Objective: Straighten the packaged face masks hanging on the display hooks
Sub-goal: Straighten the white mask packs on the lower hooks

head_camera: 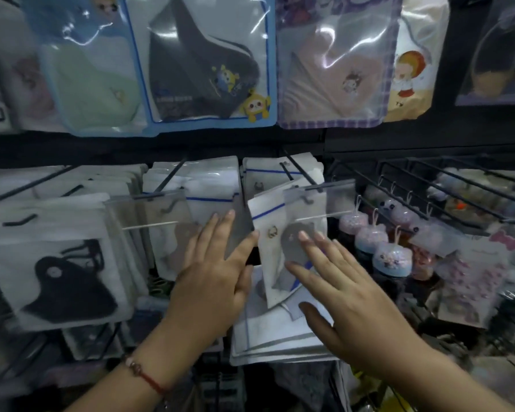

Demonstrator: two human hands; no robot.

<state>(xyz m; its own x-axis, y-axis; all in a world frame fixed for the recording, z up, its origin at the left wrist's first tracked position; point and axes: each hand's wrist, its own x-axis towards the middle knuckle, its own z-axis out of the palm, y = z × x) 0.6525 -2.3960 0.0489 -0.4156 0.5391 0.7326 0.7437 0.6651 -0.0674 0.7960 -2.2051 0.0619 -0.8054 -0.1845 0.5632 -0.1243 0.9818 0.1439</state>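
Packaged face masks hang in rows on black display hooks. My left hand (213, 272) lies flat with fingers spread against the middle stack of white mask packs (208, 185). My right hand (344, 288) is spread open over a tilted white pack with a blue stripe (272, 233) that hangs crooked on the hook to the right (298, 173). More white packs (280, 334) lie stacked beneath it. A pack holding a black mask (63, 278) hangs at the left. Neither hand grips anything.
Above hang larger packs: a green mask (92, 87), a black mask (205, 63) and a pink mask (333, 66). Clear price tag holders (336, 197) sit on the hook ends. To the right, round pink and blue keychain trinkets (390, 254) and a hair-clip card (473, 278) hang on wire hooks.
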